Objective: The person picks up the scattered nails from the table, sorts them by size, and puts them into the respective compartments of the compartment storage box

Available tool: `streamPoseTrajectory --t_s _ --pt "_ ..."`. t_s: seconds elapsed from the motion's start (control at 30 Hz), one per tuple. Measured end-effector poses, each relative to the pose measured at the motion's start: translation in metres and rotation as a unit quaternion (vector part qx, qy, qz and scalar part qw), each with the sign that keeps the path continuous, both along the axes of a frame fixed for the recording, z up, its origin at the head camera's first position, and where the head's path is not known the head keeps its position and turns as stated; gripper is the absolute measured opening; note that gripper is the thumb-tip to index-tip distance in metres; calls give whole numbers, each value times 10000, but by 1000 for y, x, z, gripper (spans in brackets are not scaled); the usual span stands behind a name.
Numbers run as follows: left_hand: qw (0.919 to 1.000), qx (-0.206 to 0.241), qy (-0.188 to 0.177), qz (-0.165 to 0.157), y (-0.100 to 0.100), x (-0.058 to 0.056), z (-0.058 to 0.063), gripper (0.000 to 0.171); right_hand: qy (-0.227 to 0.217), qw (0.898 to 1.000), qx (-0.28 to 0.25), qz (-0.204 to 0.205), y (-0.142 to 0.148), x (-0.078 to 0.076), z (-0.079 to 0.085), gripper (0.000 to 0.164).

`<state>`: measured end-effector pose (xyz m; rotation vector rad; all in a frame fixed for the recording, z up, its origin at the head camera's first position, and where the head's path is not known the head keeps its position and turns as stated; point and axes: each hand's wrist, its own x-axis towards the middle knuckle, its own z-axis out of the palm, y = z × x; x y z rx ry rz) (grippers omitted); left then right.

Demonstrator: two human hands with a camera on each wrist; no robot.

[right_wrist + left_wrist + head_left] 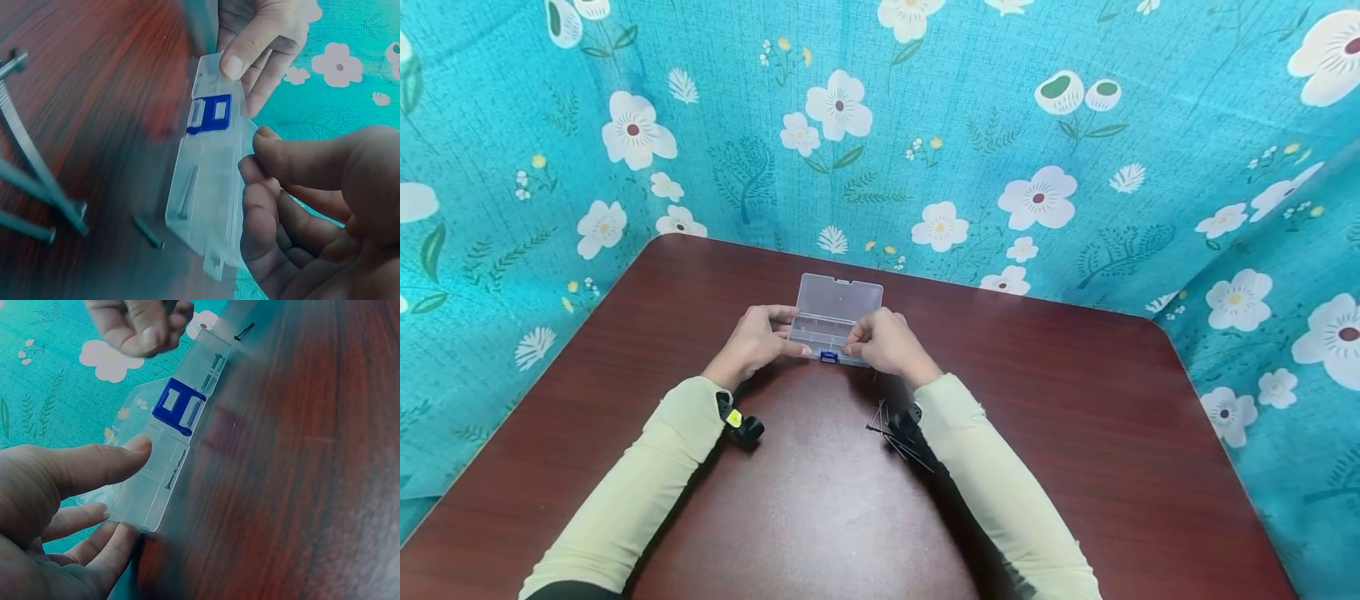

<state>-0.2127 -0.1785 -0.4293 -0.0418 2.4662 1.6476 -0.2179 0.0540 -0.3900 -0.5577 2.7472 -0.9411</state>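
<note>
A clear plastic compartment box (812, 325) stands on the table with its lid (838, 297) raised at the back and a blue latch (828, 357) at the front. My left hand (756, 337) grips its left end, thumb (119, 459) on the front wall and fingers behind and under. Through the front wall, thin screws (189, 194) show inside. Above the right part of the box is my right hand (883, 340), thumb and forefinger brought together and the other fingers curled. No thing shows between those fingertips (269, 140).
Several long dark screws (901, 442) lie in a loose pile on the table (805, 500), beside the right wrist. A single screw (149, 232) lies near the box's right end. Black wrist cameras (747, 429) sit at both cuffs. A floral turquoise cloth (865, 167) hangs behind the table.
</note>
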Motion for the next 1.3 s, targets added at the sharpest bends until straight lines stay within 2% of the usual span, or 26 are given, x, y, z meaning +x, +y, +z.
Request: streamPoseTrajectory --t_s 0.43,0.6,0.8,1.03,1.3 --pt "9999 -168 -4 -1 0 0 1 77 221 9997 34 -101 34 15 -9 13" --pt "9998 -207 -27 29 -1 1 2 76 147 9997 70 -185 42 17 -16 11" --pt "9998 -202 -23 49 -1 2 3 76 -29 9990 198 -387 41 16 -25 14" --pt "9999 -122 -54 4 0 1 2 78 193 9976 331 -570 38 18 -27 12" --pt "10000 -51 29 12 1 1 1 77 519 9962 586 -393 35 23 -31 6"
